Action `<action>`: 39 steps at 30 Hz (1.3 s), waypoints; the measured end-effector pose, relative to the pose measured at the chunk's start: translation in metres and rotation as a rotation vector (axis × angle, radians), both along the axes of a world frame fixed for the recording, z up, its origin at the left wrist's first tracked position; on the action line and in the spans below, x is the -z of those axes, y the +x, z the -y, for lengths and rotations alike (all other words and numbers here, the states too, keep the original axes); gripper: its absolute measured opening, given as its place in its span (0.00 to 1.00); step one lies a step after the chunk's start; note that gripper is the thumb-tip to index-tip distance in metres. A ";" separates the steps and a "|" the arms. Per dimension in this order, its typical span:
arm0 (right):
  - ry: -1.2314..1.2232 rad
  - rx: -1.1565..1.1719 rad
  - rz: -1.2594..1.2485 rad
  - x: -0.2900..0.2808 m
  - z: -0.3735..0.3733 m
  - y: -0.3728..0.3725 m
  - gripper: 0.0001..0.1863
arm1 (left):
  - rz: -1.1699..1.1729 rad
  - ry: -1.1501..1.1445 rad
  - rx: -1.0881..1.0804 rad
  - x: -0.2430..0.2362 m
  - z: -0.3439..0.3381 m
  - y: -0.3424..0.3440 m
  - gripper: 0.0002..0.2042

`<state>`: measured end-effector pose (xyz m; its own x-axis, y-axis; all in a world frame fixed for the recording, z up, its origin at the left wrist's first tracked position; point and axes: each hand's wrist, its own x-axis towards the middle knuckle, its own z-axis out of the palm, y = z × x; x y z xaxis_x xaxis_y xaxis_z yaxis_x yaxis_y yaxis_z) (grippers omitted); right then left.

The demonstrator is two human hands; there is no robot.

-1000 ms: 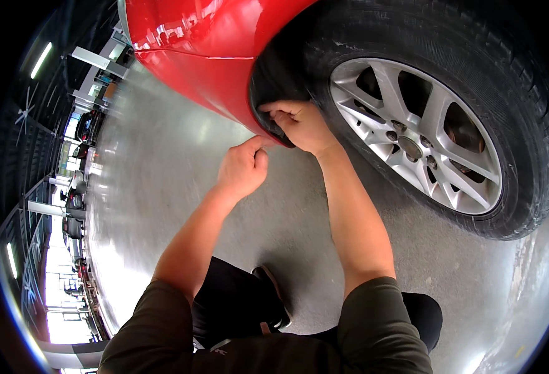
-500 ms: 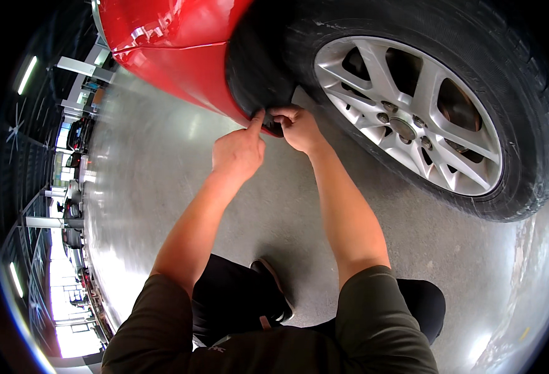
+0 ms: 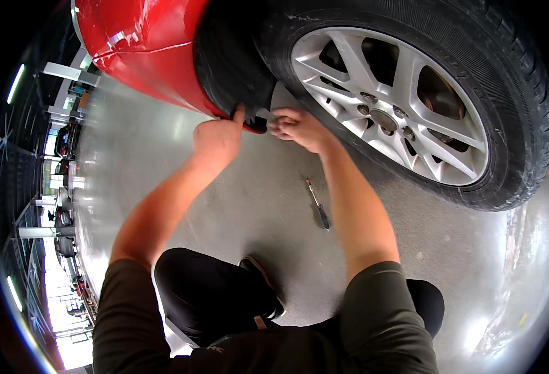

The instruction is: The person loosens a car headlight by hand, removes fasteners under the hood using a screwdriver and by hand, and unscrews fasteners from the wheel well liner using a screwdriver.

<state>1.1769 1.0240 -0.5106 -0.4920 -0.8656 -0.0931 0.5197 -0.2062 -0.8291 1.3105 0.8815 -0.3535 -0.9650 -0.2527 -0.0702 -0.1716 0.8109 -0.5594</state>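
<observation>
My left hand [image 3: 217,142] is at the lower corner of the red bumper [image 3: 162,75], one digit pressed up against the black wheel arch liner [image 3: 231,68] and the others curled at its edge. Just right of it, my right hand [image 3: 301,129] has its fingers drawn together beside the liner's lower end. Those fingertips are smeared by motion, and anything small between them cannot be made out. On the floor, left of my right forearm, lies a screwdriver [image 3: 322,215] with a dark handle and thin metal shaft.
A large black tyre [image 3: 518,156] on a silver spoked wheel [image 3: 405,81] rises close to my right hand. My bent knee [image 3: 187,280] and dark shoe [image 3: 262,280] are below, on grey floor [image 3: 224,212]. Parked cars [image 3: 65,218] stand far left.
My right hand has drawn away from my left, and a gap shows between them. The whole view has shifted slightly. The screwdriver now shows on the floor, clear of my right forearm.
</observation>
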 end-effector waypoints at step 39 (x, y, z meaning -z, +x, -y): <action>0.304 0.015 -0.866 -0.010 -0.027 0.012 0.32 | 0.012 0.059 -0.063 0.011 -0.009 -0.004 0.29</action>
<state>1.1885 1.0515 -0.5002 -0.5068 -0.8573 0.0907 -0.3096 0.0827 -0.9473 1.3069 0.8904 -0.3645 -0.9462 -0.3081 -0.0986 -0.2169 0.8303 -0.5133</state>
